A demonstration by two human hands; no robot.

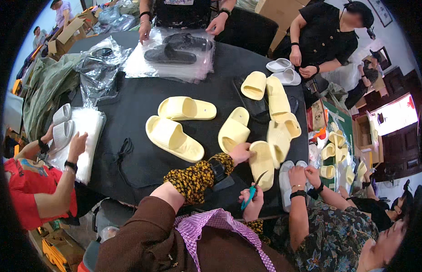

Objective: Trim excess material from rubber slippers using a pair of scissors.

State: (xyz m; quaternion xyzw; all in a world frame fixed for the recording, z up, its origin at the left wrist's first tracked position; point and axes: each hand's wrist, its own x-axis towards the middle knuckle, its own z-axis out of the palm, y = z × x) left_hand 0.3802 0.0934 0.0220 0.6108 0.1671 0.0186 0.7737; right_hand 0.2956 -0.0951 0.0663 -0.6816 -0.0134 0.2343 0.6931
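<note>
My left hand [241,153], in a yellow-and-black patterned sleeve, has its fingers closed at the edge of a pale yellow slide slipper [262,164]. Ridges show on that slipper's upturned face. Just below it my right hand [253,205] grips teal-handled scissors [250,197], whose dark curved blades point up at the slipper. Another yellow slide slipper [233,130] lies beyond my left hand. Further left rests a yellow pair, one slipper [174,138] nearer me than the other [187,109]. Several more yellow slippers [278,99] are bunched at the right, some overlapping.
All this lies on a black-covered table [129,97]. Co-workers around it handle bagged black slippers [170,56], grey slippers on a stack of clear bags [90,145], and pale slippers [286,186] close on my right. A black cord [122,163] trails near the front edge.
</note>
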